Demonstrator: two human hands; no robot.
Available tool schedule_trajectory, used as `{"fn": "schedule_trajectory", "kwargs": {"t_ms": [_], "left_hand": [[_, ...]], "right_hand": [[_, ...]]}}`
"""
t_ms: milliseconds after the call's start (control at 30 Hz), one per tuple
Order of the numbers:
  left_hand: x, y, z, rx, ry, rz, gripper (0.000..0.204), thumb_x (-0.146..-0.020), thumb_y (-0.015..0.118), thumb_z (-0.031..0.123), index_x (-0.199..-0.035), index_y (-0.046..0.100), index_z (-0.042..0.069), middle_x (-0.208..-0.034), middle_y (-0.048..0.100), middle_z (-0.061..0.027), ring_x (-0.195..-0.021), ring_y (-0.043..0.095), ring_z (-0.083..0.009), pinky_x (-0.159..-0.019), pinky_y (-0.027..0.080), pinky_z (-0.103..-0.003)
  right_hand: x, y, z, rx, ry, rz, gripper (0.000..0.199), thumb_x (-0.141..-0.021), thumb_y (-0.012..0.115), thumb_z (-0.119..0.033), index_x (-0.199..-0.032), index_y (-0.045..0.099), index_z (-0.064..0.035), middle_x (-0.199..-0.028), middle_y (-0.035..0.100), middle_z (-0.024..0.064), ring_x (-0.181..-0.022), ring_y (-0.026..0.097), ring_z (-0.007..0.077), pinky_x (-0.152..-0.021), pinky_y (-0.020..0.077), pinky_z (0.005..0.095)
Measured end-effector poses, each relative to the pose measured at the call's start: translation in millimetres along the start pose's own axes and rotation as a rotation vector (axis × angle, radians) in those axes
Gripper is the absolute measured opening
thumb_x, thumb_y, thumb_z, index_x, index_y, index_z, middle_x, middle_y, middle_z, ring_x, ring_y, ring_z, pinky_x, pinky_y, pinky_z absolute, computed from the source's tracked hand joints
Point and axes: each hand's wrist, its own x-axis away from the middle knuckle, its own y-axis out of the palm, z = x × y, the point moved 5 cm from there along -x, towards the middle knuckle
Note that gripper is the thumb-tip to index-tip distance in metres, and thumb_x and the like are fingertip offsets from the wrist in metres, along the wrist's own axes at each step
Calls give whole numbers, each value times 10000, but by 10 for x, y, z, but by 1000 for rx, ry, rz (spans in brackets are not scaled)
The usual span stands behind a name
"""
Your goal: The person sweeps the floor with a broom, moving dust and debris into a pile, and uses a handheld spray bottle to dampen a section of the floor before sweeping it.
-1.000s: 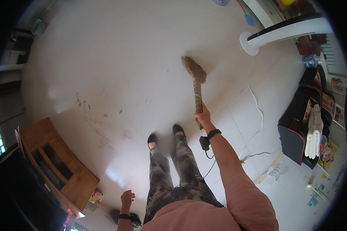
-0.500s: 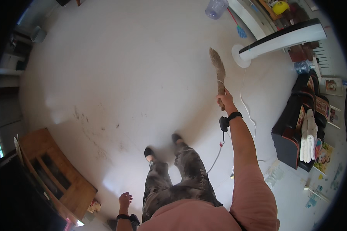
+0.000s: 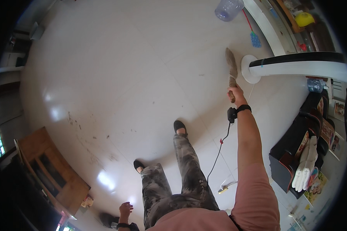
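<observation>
My right hand is wrapped round the lower end of a short brown hand broom. The broom points away from me above the pale floor, its bristly head at the far end and a light binding round its middle. Near the broom's head stands the round base of a white and black tower fan. Down at my left side hangs my left hand, with nothing in it and its fingers loosely apart. A black band with a small dark box and a cable sits on my right wrist.
Dark smudges mark the floor at the left. A wooden cabinet stands at the lower left. On the right is a black sofa with folded white cloth. A clear water jug and a blue mop head lie at the far right.
I have stepped ahead with my right foot, and the fan looms closer. My right hand has shifted a little rightward and farther away, still holding the broom. My left hand hangs slightly lower.
</observation>
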Motion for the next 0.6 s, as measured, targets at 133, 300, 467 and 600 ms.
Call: {"fn": "schedule_trajectory", "kwargs": {"t_ms": [133, 300, 467, 600], "left_hand": [[140, 264, 368, -7, 50, -34, 293, -876, 553, 143, -1137, 598, 16, -887, 700, -130, -746, 693, -202, -585, 549, -323], [170, 261, 493, 22, 101, -30, 329, -900, 561, 194, -1161, 576, -6, -905, 695, -143, -758, 693, -217, -596, 557, -318], [36, 85, 345, 77, 91, -46, 318, -905, 539, 188, -1170, 590, 18, -912, 700, -122, -774, 691, -196, -606, 544, -307], [-235, -203, 56, 137, 105, -76, 324, -902, 548, 197, -1173, 594, 24, -921, 701, -112, -783, 685, -187, -616, 538, -300]], "right_hand": [[51, 127, 314, 108, -100, -13, 474, -703, 622, 26, -1153, 509, -71, -774, 551, 74, -552, 568, 195, -458, 489, 332], [1080, 462, 1189, 226, -121, -32, 807, -658, 612, 53, -1412, 377, -111, -780, 589, 88, -518, 574, 205, -427, 475, 337], [2234, 986, 1837, 235, 30, -125, 876, -698, 643, 28, -1475, 262, -110, -1036, 584, 171, -642, 612, 242, -473, 495, 367], [3044, 1710, 2230, -30, 164, -170, 891, -709, 622, 64, -1486, 221, -112, -966, 560, 154, -572, 564, 226, -474, 485, 343]]}}
